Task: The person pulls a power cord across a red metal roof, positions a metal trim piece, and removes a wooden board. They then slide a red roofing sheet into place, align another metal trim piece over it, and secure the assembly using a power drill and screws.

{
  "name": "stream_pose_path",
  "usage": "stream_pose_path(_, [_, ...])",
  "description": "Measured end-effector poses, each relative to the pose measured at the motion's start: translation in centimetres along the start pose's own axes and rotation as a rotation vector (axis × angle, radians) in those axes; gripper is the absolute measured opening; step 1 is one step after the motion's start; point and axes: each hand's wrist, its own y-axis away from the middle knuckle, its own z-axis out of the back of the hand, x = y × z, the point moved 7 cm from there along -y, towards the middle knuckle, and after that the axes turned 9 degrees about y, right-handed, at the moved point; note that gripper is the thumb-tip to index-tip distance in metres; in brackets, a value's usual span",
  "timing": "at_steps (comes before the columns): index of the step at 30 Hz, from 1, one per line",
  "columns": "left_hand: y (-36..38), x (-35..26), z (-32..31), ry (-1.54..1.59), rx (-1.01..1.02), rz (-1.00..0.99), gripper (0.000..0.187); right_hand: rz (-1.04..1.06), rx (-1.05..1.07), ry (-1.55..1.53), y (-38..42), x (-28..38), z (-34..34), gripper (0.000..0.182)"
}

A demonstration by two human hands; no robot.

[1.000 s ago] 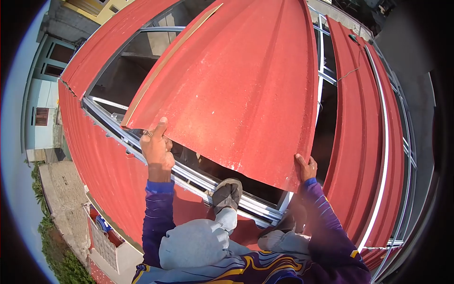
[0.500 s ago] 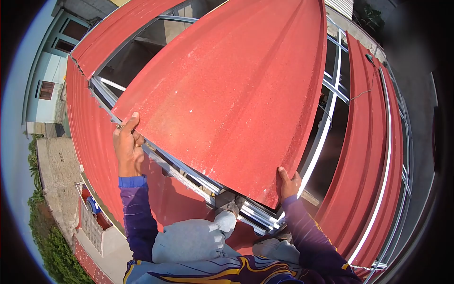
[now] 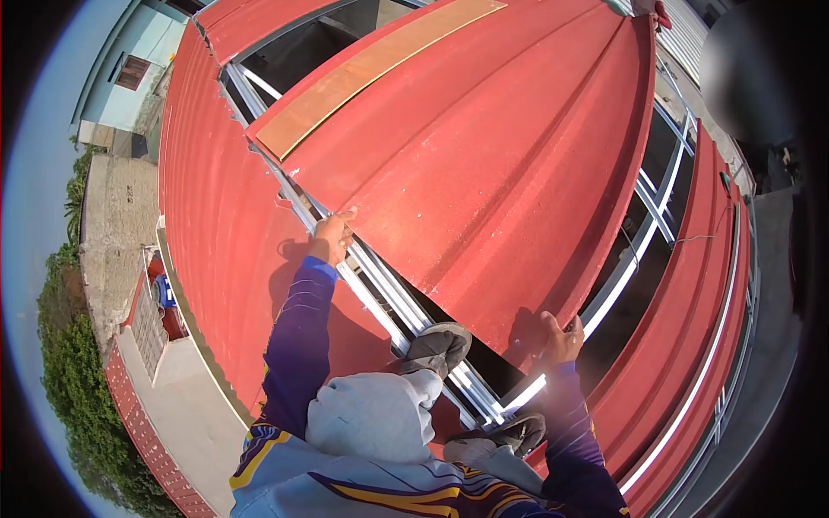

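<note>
A large red ribbed metal roofing sheet (image 3: 484,164) lies at a slant over the metal roof frame in front of me. My left hand (image 3: 332,236) is closed on its near edge, left of the middle. At the near right corner, my right hand (image 3: 562,338) grips the sheet, with the thumb on top and the other fingers partly hidden. Below the sheet's near edge run silvery metal beams (image 3: 389,285), where my dark shoe (image 3: 437,349) rests. A flat orange-tan strip (image 3: 380,78) lies along the sheet's left side.
Dark openings (image 3: 617,341) show between the frame members. Fixed red roofing (image 3: 233,233) extends on the left, and more red sheets (image 3: 665,319) on the right carry a thin cable (image 3: 695,237). What looks like another person's hand (image 3: 643,7) is at the sheet's far right corner.
The view has swung, showing more of the sheet's left side and the orange-tan strip. Both hands still hold the near edge; the left now sits nearer the middle of it.
</note>
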Motion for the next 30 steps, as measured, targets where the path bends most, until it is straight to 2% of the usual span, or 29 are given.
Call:
stream_pose_path(3, [-0.8, 0.9, -0.5, -0.032, 0.010, 0.004, 0.031, -0.088, 0.025, -0.213, -1.3, -0.1, 0.1, 0.037])
stream_pose_path(8, [-2.6, 1.0, -0.4, -0.079, 0.050, 0.011, 0.030, -0.055, 0.029, -0.200, -3.6, 0.7, -1.5, 0.036])
stream_pose_path(12, [-4.6, 2.3, -0.4, -0.059, 0.029, 0.063, 0.030, 0.051, -0.046, -0.077, -4.6, 6.2, -0.1, 0.036])
stream_pose_path(14, [-5.5, 2.0, 0.4, -0.332, 0.020, 0.080, 0.035, 0.096, -0.027, -0.088, -6.0, 7.4, 1.0, 0.037])
stream_pose_path(15, [-5.4, 2.0, 0.9, -0.325, 0.016, 0.090, 0.035, 0.095, -0.023, -0.077, -6.2, 8.0, 1.5, 0.037])
stream_pose_path(17, [-2.0, -4.0, 0.5, -1.217, -0.181, -0.338, 0.057, 0.071, -0.037, -0.042, -7.0, 9.9, 2.1, 0.038])
stream_pose_path(18, [-0.6, -5.6, 1.3, -1.130, -0.258, -0.370, 0.075, 0.076, -0.034, -0.040, -7.6, 9.4, 2.5, 0.038])
stream_pose_path(20, [-2.3, -8.5, 4.0, -0.980, -0.411, -0.508, 0.060, 0.099, -0.013, -0.017, -8.6, 9.9, 2.5, 0.039])
stream_pose_path(22, [-4.9, -10.3, 7.1, -0.748, -0.430, -0.528, 0.045, 0.075, 0.001, -0.009, -8.6, 10.0, 1.8, 0.038])
stream_pose_path(24, [-7.5, -12.4, 9.7, -0.612, -0.554, -0.640, 0.035, 0.203, 0.025, 0.250, -9.3, 10.4, 0.0, 0.036])
stream_pose_path(26, [-10.3, -14.8, 11.2, -0.640, -0.583, -0.636, 0.035, 0.210, -0.022, 0.316, -9.5, 8.4, 0.6, 0.037])
stream_pose_path(28, [-11.1, -17.3, 10.2, -0.651, -0.612, -0.646, 0.036, 0.094, -0.056, 0.162, -10.0, 6.8, 1.7, 0.039])
stream_pose_path(30, [-9.9, -17.7, 9.2, -0.410, -0.649, -0.361, 0.044, 0.071, -0.042, 0.253, -9.5, 7.5, 1.9, 0.041])
